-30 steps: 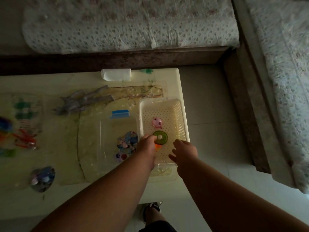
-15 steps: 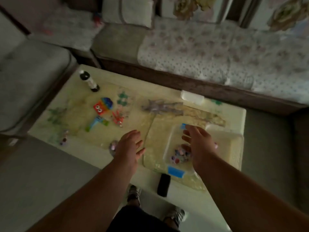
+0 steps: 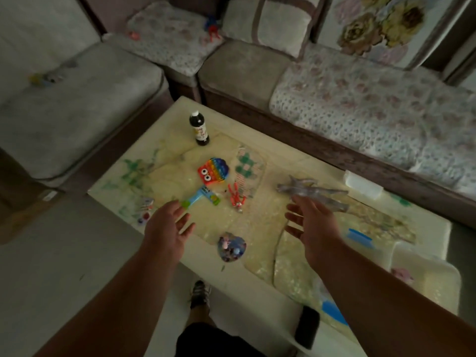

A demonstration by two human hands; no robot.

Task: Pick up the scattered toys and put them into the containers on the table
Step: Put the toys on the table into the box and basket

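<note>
My left hand (image 3: 167, 228) hovers open over the table's near left edge, just short of a blue toy with green ends (image 3: 199, 198). My right hand (image 3: 313, 225) is open too, fingers spread, right in front of a grey shark-like toy (image 3: 311, 193). Between the hands lie a rainbow pop toy with eyes (image 3: 213, 171), a small red figure (image 3: 235, 197) and a heart-shaped toy (image 3: 231, 247). A white perforated basket (image 3: 427, 276) with a pink toy (image 3: 400, 275) inside stands at the right end, beside a clear box with blue clips (image 3: 360, 237).
A dark bottle (image 3: 198, 128) stands upright at the table's far left corner. Small toys (image 3: 145, 210) lie at the left edge and a white block (image 3: 363, 184) at the far edge. Sofas enclose the table (image 3: 270, 228) on the left and behind. A black object (image 3: 306, 325) hangs at the near edge.
Both hands have left the basket and the clear box and swung left over the table's middle. My view has turned left and lifted, bringing the scattered toys and the sofas into sight.
</note>
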